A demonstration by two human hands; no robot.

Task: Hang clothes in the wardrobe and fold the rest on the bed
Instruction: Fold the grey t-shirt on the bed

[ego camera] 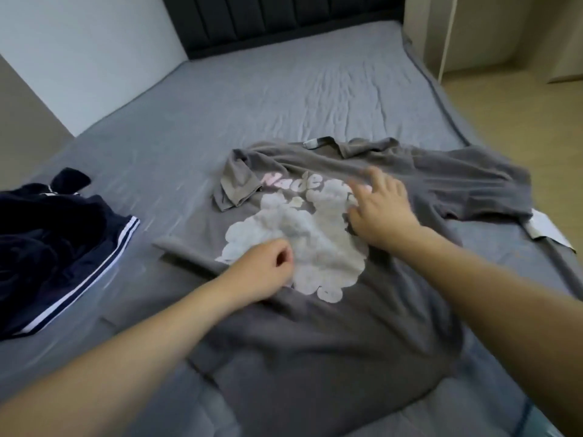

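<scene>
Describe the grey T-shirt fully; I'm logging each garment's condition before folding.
The grey T-shirt lies print-up and spread on the bed, collar away from the camera. It looks like soft cotton, with a white cloud-shaped print and pink lettering. Its left sleeve is folded inward, and the body is wrinkled. The left hand pinches the fabric at the print; the right hand presses flat near the chest.

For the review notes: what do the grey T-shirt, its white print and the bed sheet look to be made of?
Grey T-shirt: soft matte knit, probably cotton jersey; it drapes and creases limply. White print: looks like a puffy or flocked layer, with raised, cloud-like edges, though blur leaves that open. Bed sheet: thin matte woven or knit fabric, finely wrinkled; the fibre cannot be told.
</scene>
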